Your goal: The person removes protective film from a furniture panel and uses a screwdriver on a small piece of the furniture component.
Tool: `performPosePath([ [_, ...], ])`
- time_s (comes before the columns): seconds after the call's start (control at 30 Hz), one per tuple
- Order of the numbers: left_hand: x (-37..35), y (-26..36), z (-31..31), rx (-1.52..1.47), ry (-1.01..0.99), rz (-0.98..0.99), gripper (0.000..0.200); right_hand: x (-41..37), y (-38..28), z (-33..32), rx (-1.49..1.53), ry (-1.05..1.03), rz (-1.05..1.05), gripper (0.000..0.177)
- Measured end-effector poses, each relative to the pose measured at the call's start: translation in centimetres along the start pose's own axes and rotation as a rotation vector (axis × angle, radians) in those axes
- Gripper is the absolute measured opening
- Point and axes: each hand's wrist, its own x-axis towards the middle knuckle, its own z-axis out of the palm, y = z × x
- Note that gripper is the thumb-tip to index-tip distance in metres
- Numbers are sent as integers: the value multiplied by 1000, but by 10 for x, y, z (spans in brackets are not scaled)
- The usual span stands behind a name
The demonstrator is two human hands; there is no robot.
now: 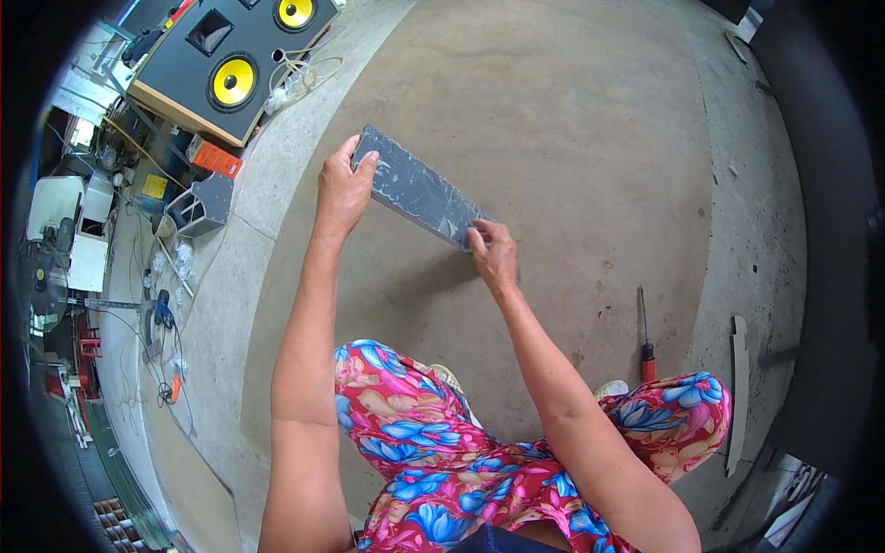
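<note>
A long, flat grey board (419,189) with scuffed, chipped edges is held slantwise above the floor in front of me. My left hand (346,189) grips its upper left end, with the thumb on the near face. At the lower right end, my right hand (493,253) pinches the board near its corner; some of its fingers are curled. The far side of the board and the fingertips behind it are hidden. A screwdriver (648,355) with a red and black handle and a long thin shaft lies on the floor beside my right knee.
Large speaker cabinet (175,88) with yellow cones stands at upper left, cable (300,78) beside it. Nearby are an orange box (215,157) and a grey box-like piece (205,205). Clutter lines the left. A pale strip (738,396) lies right, by a dark wall (843,276).
</note>
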Motion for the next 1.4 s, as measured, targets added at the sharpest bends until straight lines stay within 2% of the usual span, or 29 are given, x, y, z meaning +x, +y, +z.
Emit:
performPosePath([
  [0.03, 0, 0, -1, 4, 1, 5, 34, 0, -23, 2, 212, -38, -11, 24],
  [0.13, 3, -11, -2, -44, -27, -25, 36, -3, -44, 10, 213, -13, 5, 18],
  [0.23, 3, -16, 0, 20, 9, -10, 37, 0, -45, 13, 248, -75, 92, 14],
  [0.33, 1, -13, -2, -4, -13, -36, 39, 7, -44, 12, 97, -129, 45, 11],
  [0.43, -1, -6, -1, 0, -16, 14, 38, 7, -44, 9, -47, -84, -58, 11],
  [0.53, 0, -9, 1, 12, -10, 20, 37, 9, -37, 10, -127, -84, -3, 14],
  [0.63, -2, -9, 0, 25, -6, 2, 36, 12, 22, 9, -180, -47, 145, 17],
  [0.77, -6, -9, -1, 58, 27, 9, 35, 3, 131, 2, -289, 52, 481, 19],
  [0.87, -8, -9, 0, 54, 47, 14, 34, 1, 141, -10, -184, -4, 622, 20],
  [1.0, -7, -2, 3, 27, 65, -11, 36, 20, 105, -14, 775, 152, 1000, 19],
  [1.13, -3, -13, 1, -23, 113, 25, 38, 44, 70, -14, 1077, 125, 975, 20],
  [1.2, 5, -30, -22, 3, 151, 66, 38, 57, 76, -31, 1168, 125, 913, 20],
  [1.23, 10, -37, -36, 15, 168, 87, 39, 65, 98, -41, 1072, 90, 932, 18],
  [1.3, 5, -37, -68, -474, 197, -231, 43, 77, 139, -72, 1100, 240, 994, 18],
  [1.33, 3, -42, -83, -540, 227, -234, 45, 88, 175, -87, 1130, 304, 1001, 16],
  [1.37, 1, -48, -99, -606, 260, -237, 46, 99, 192, -99, 1233, 600, 1010, 15],
  [1.4, -2, -53, -113, -674, 291, -242, 48, 104, 201, -121, 1290, 707, 968, 15],
])
